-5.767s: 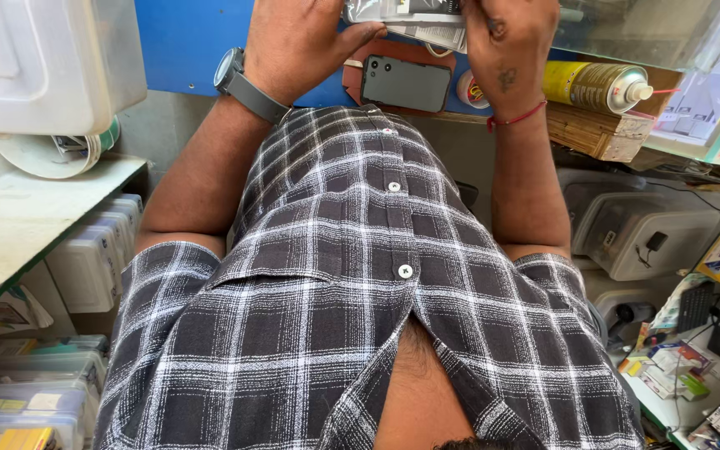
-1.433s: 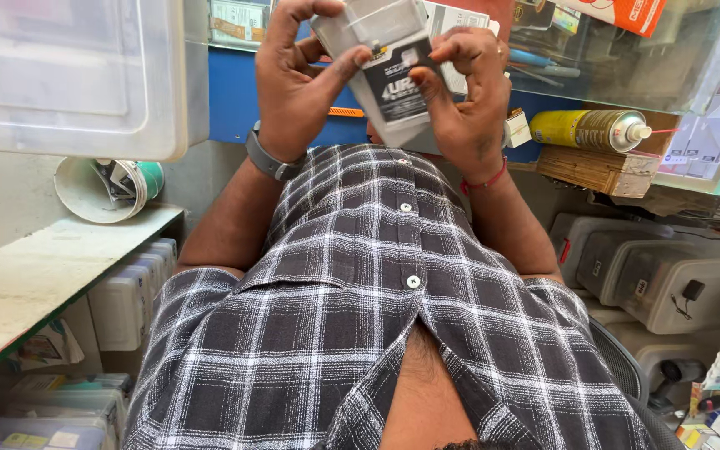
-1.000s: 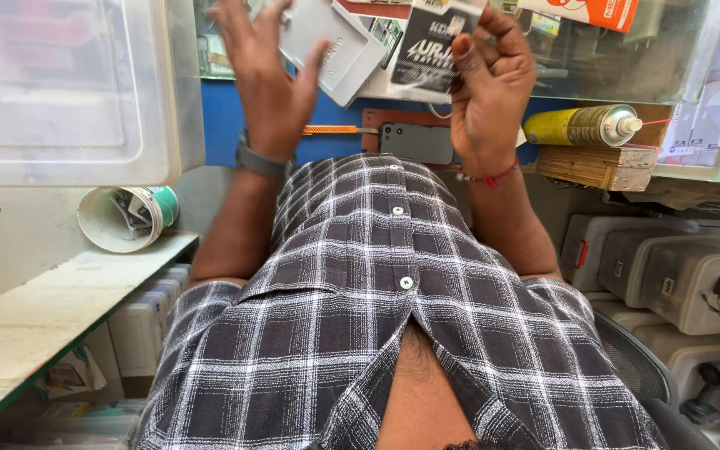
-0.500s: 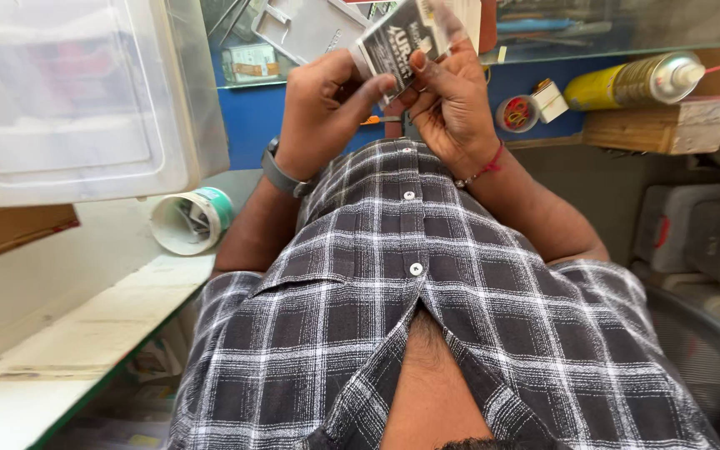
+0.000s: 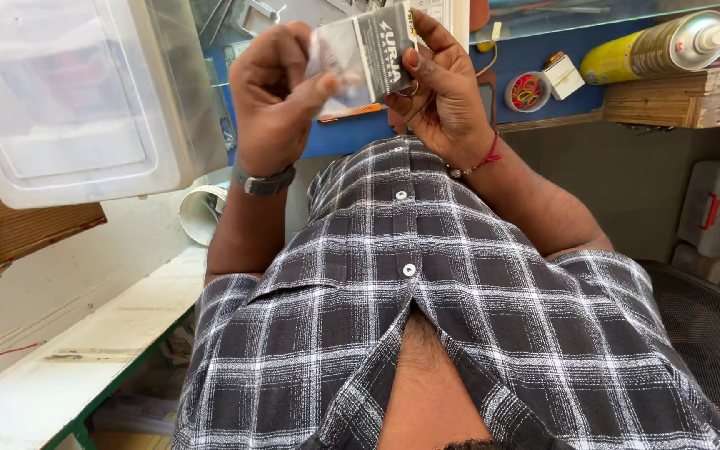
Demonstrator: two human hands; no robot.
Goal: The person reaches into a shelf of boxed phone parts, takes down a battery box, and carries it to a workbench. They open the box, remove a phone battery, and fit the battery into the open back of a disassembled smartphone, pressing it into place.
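Both hands are raised in front of my chest, over a checked shirt. My left hand point(image 5: 275, 87), with a watch on its wrist, pinches the left edge of a small flat packet point(image 5: 362, 57) that is part clear plastic, part dark printed card. My right hand point(image 5: 442, 93), with a red thread on the wrist, grips the packet's right side, thumb on its face. The packet is held upright between the two hands, above a blue worktop point(image 5: 535, 58).
A clear plastic storage box point(image 5: 77, 100) stands at the upper left. A yellow spray can point(image 5: 656, 48) lies on a wooden block point(image 5: 681, 96) at the upper right. A small round tin with red bits point(image 5: 527, 90) sits on the blue worktop. A tape roll point(image 5: 202, 212) lies at the left.
The view has tilted and swung to the right. Both hands have come back together on the packet; a second ago the left hand was open and reaching up.
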